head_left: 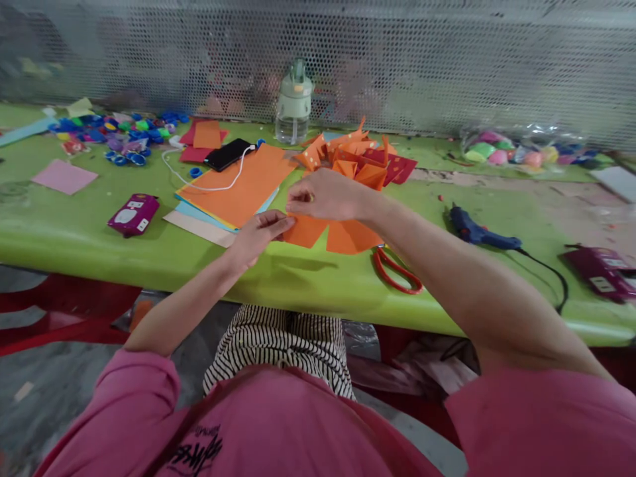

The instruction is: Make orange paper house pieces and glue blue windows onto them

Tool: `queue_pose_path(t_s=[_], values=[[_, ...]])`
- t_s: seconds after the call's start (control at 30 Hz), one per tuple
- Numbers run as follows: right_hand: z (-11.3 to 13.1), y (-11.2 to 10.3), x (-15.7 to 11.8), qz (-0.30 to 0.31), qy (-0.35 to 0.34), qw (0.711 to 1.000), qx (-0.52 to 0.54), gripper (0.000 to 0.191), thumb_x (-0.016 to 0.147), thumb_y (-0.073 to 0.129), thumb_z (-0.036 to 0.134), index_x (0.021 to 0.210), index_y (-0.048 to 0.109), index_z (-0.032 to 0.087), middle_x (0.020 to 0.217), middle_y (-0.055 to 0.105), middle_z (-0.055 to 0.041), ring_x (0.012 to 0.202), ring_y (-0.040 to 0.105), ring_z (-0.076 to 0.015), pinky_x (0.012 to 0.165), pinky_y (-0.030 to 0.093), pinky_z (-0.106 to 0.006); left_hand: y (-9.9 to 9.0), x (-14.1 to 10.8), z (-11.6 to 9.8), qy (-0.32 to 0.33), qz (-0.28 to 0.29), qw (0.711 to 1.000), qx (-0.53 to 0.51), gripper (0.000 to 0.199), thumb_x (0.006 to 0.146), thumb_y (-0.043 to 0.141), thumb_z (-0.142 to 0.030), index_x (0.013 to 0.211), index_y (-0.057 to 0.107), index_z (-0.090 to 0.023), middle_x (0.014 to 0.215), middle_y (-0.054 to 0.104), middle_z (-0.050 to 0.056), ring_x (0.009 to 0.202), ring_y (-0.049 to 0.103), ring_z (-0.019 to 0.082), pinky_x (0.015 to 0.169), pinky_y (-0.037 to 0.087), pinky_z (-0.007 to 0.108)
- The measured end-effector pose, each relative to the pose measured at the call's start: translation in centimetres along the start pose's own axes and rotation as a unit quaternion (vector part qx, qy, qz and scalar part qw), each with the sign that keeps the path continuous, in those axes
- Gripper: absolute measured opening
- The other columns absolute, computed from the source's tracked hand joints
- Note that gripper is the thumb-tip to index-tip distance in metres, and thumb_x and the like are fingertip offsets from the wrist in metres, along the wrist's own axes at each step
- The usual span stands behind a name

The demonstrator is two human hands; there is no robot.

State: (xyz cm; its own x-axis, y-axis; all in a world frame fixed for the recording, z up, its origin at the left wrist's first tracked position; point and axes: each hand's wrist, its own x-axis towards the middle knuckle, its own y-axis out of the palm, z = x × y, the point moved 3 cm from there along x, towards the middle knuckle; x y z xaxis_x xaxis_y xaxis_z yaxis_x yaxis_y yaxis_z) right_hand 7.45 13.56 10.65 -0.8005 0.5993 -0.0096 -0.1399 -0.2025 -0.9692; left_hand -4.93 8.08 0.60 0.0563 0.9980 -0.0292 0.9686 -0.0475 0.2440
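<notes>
My L hand [265, 232] pinches the left edge of an orange paper pc [307, 230] btwn thumb & index. R hand [325, 193] is bunched above it, fingertips pinching near its upper left edge, tho part of that grip is hidden. The pc is just over the green tabletop [89, 222], by the near edge. A V-gap splits its lower side into 2 flaps; can't tell if it's 1 cut sheet or 2 pcs.

Just behind my R hand: a pile of folded orange paper shapes [350, 149], some dotted, w/ red patterned paper [401, 170] alongside. I'd call those folds done; this pc only partway, IMO, b/c its flaps look flat. Plenty of stock left, prob.: a paper stack [248, 182], orange on top, lies flat beyond my L hand. Red-handled scissors [390, 283] lie near the flaps, glue gun [479, 230] further R, neither in hand.
</notes>
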Motion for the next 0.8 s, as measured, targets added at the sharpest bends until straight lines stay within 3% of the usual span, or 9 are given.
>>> queue_pose_path(t_s=[0.13, 0.3, 0.37, 0.4, 0.5, 0.57, 0.67, 0.73, 0.8], values=[[0.4, 1.0, 0.2, 0.008, 0.023, 0.999, -0.025, 0.022, 0.091, 0.058, 0.025, 0.071, 0.065, 0.017, 0.070, 0.064, 0.0002, 0.067, 0.053, -0.0123, 0.063, 0.032, -0.028, -0.7, 0.0, 1.4, -0.052, -0.015, 0.998, -0.034, 0.042, 0.053, 0.094, -0.046, 0.067, 0.066, -0.019, 0.065, 0.064, -0.006, 0.059, 0.057, 0.005, 0.061, 0.048, 0.019], [-1.8, -1.7, -1.0, 0.001, 0.059, 0.998, 0.015, 0.036, 0.094, 0.060, 0.051, 0.104, 0.074, 0.019, 0.100, 0.075, -0.0074, 0.089, 0.067, -0.0223, 0.077, 0.045, -0.033, -2.3, 0.2, 1.4, -0.073, -0.059, 0.988, -0.120, 0.044, 0.050, 0.097, -0.042, 0.069, 0.064, -0.020, 0.069, 0.070, -0.006, 0.057, 0.063, 0.006, 0.060, 0.051, 0.019], [-3.6, -3.5, -2.8, -0.090, 0.110, 0.990, 0.002, 0.054, 0.087, 0.069, 0.057, 0.123, 0.068, 0.017, 0.117, 0.072, -0.0139, 0.105, 0.067, -0.0305, 0.087, 0.048, -0.041, -2.7, 0.3, 1.0, -0.057, -0.074, 0.983, -0.161, 0.044, 0.050, 0.098, -0.042, 0.072, 0.066, -0.020, 0.072, 0.073, -0.005, 0.060, 0.066, 0.007, 0.061, 0.052, 0.020], [-4.5, -4.3, -4.1, -0.183, 0.137, 0.974, -0.002, 0.062, 0.085, 0.070, 0.061, 0.130, 0.064, 0.018, 0.123, 0.070, -0.0162, 0.110, 0.065, -0.0327, 0.091, 0.048, -0.045, -2.9, 0.3, 0.8, -0.050, -0.086, 0.978, -0.181, 0.044, 0.050, 0.098, -0.041, 0.074, 0.067, -0.020, 0.073, 0.074, -0.004, 0.062, 0.067, 0.008, 0.062, 0.053, 0.020], [-6.3, -4.2, -8.1, -0.429, 0.171, 0.885, 0.054, 0.079, 0.088, 0.062, 0.068, 0.146, 0.049, 0.017, 0.142, 0.058, -0.0221, 0.122, 0.060, -0.0325, 0.098, 0.049, -0.050, -3.0, 0.6, 0.4, -0.035, -0.118, 0.965, -0.232, 0.041, 0.053, 0.097, -0.036, 0.075, 0.066, -0.021, 0.075, 0.074, -0.004, 0.069, 0.069, 0.009, 0.069, 0.054, 0.022], [-6.9, -1.9, -9.6, -0.459, 0.162, 0.851, 0.199, 0.078, 0.085, 0.058, 0.076, 0.142, 0.054, 0.023, 0.140, 0.060, -0.0182, 0.114, 0.065, -0.0285, 0.087, 0.057, -0.045, -2.7, 1.1, 0.6, -0.031, -0.118, 0.961, -0.250, 0.036, 0.058, 0.095, -0.033, 0.074, 0.066, -0.021, 0.077, 0.074, -0.005, 0.072, 0.069, 0.009, 0.073, 0.053, 0.023], [-6.3, 2.3, -9.5, -0.359, 0.143, 0.831, 0.399, 0.065, 0.075, 0.067, 0.079, 0.116, 0.069, 0.028, 0.110, 0.075, -0.0066, 0.093, 0.072, -0.0224, 0.074, 0.062, -0.037, -1.9, 2.1, 1.4, -0.028, -0.082, 0.968, -0.237, 0.031, 0.063, 0.093, -0.033, 0.074, 0.066, -0.021, 0.083, 0.075, -0.003, 0.080, 0.069, 0.011, 0.080, 0.052, 0.026], [-5.4, 3.8, -9.5, -0.361, 0.136, 0.825, 0.414, 0.049, 0.076, 0.074, 0.069, 0.103, 0.074, 0.027, 0.096, 0.077, -0.0025, 0.082, 0.072, -0.0194, 0.070, 0.062, -0.034, -1.5, 2.7, 2.0, -0.023, -0.057, 0.980, -0.189, 0.029, 0.066, 0.091, -0.035, 0.078, 0.068, -0.022, 0.088, 0.075, -0.001, 0.087, 0.069, 0.013, 0.084, 0.052, 0.028], [-4.4, 4.1, -9.9, -0.405, 0.129, 0.840, 0.336, 0.031, 0.084, 0.074, 0.055, 0.094, 0.076, 0.026, 0.088, 0.077, -0.0009, 0.076, 0.072, -0.0186, 0.070, 0.062, -0.034, -1.8, 3.1, 2.4, -0.008, -0.039, 0.994, -0.100, 0.031, 0.069, 0.087, -0.034, 0.093, 0.072, -0.024, 0.103, 0.075, 0.002, 0.099, 0.068, 0.017, 0.090, 0.052, 0.032]])
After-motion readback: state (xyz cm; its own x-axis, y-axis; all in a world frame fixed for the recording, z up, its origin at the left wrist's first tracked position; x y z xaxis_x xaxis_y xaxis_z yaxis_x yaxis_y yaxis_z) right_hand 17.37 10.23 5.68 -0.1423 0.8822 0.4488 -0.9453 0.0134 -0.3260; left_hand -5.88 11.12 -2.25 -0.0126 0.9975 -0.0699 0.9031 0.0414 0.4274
